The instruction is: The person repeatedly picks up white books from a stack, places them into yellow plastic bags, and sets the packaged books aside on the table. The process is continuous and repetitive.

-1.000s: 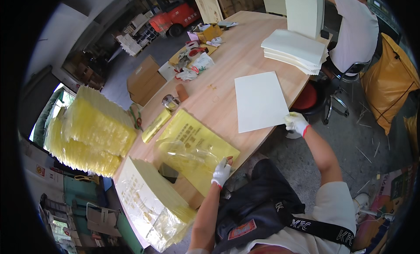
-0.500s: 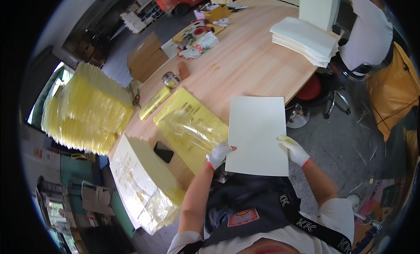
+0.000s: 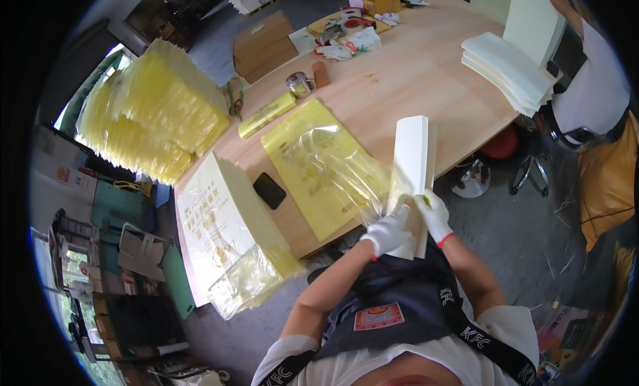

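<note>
In front of my body, white paper sheets (image 3: 411, 150) are bent into a narrow, upright curve. White gloves with red cuffs cover both hands. My left hand (image 3: 388, 233) is closed at the lower left side of the sheets, with its fingertips near their middle. My right hand (image 3: 433, 215) grips their right edge. Against the sheets and the left hand lies the end of a clear plastic bag (image 3: 333, 163); whether the left fingers also pinch it, I cannot tell. Under the bag, a flat yellow printed bag (image 3: 307, 209) rests on the table.
On the wooden table (image 3: 373, 86) are a dark phone (image 3: 269, 190), a yellow folded pack (image 3: 266, 116) and a metal cup (image 3: 299, 85). Tall yellow plastic stacks (image 3: 156, 106) and a printed stack (image 3: 223, 219) stand left. A co-worker (image 3: 592, 86) sits far right beside white sheets (image 3: 506, 66).
The white sheets, flat and facing up before, are now bent into a narrow curve. My hands have come close together, and the plastic's end now meets the sheets. The view has shifted.
</note>
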The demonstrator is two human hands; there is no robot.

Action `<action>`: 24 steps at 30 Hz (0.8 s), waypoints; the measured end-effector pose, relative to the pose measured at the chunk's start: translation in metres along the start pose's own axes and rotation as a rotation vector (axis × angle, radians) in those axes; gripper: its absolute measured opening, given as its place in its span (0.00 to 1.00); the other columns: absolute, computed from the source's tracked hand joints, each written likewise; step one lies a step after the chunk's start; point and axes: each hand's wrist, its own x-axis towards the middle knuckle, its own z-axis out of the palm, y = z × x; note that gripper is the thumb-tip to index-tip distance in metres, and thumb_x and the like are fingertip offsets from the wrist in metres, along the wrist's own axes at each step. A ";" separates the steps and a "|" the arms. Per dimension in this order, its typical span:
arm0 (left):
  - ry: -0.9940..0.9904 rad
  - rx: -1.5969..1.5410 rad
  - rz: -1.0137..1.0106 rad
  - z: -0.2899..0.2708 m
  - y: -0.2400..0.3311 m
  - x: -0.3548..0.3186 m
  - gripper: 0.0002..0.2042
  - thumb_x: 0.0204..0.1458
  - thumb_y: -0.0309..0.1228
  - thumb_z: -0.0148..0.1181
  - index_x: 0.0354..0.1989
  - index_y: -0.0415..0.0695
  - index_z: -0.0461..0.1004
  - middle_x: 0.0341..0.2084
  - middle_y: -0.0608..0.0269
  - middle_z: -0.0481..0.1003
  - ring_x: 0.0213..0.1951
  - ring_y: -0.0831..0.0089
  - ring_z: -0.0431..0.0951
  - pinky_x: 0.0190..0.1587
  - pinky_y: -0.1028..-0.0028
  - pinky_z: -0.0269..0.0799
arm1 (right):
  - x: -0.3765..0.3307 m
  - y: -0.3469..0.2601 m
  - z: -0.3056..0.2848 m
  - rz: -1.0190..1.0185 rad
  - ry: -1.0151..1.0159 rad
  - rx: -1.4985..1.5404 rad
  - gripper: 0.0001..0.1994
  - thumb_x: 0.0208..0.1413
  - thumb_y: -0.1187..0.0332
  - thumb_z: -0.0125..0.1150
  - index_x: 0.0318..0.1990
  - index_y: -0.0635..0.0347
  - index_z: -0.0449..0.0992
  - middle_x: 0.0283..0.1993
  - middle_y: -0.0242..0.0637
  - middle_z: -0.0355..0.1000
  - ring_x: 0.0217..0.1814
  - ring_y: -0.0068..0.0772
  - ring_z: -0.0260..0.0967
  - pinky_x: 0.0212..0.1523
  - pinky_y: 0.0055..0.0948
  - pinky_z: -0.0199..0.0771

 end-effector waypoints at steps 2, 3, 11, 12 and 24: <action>0.288 -0.316 0.107 -0.025 -0.029 -0.004 0.32 0.57 0.37 0.52 0.69 0.40 0.49 0.56 0.48 0.70 0.37 0.61 0.78 0.40 0.64 0.74 | -0.007 -0.039 -0.044 -0.161 -0.019 -0.096 0.12 0.56 0.59 0.56 0.31 0.59 0.69 0.28 0.47 0.69 0.32 0.54 0.70 0.30 0.42 0.66; 0.387 -0.587 0.085 -0.050 -0.036 -0.017 0.30 0.59 0.37 0.51 0.69 0.42 0.51 0.54 0.52 0.72 0.32 0.68 0.78 0.36 0.69 0.74 | -0.009 -0.062 -0.064 -0.250 -0.061 -0.174 0.12 0.56 0.60 0.57 0.30 0.59 0.67 0.27 0.46 0.68 0.31 0.53 0.70 0.29 0.43 0.65; 0.576 -1.327 0.015 -0.205 -0.045 -0.079 0.27 0.63 0.42 0.48 0.70 0.50 0.54 0.22 0.70 0.73 0.18 0.83 0.68 0.20 0.82 0.62 | -0.016 -0.148 -0.098 -1.039 -0.084 -0.775 0.07 0.50 0.63 0.61 0.31 0.53 0.71 0.30 0.40 0.70 0.26 0.44 0.71 0.27 0.38 0.73; 0.546 -1.171 -0.001 -0.204 -0.035 -0.085 0.27 0.62 0.40 0.48 0.69 0.50 0.54 0.28 0.66 0.75 0.19 0.82 0.69 0.22 0.80 0.64 | -0.015 -0.159 -0.091 -1.074 -0.125 -0.822 0.07 0.49 0.63 0.61 0.31 0.53 0.71 0.30 0.40 0.70 0.27 0.44 0.72 0.28 0.38 0.73; 0.712 -0.057 0.417 -0.062 0.014 -0.106 0.16 0.42 0.19 0.57 0.41 0.48 0.78 0.23 0.63 0.77 0.20 0.66 0.76 0.23 0.69 0.72 | 0.041 -0.106 -0.006 0.023 -0.854 0.653 0.14 0.60 0.65 0.54 0.48 0.64 0.76 0.47 0.37 0.77 0.46 0.25 0.73 0.47 0.26 0.72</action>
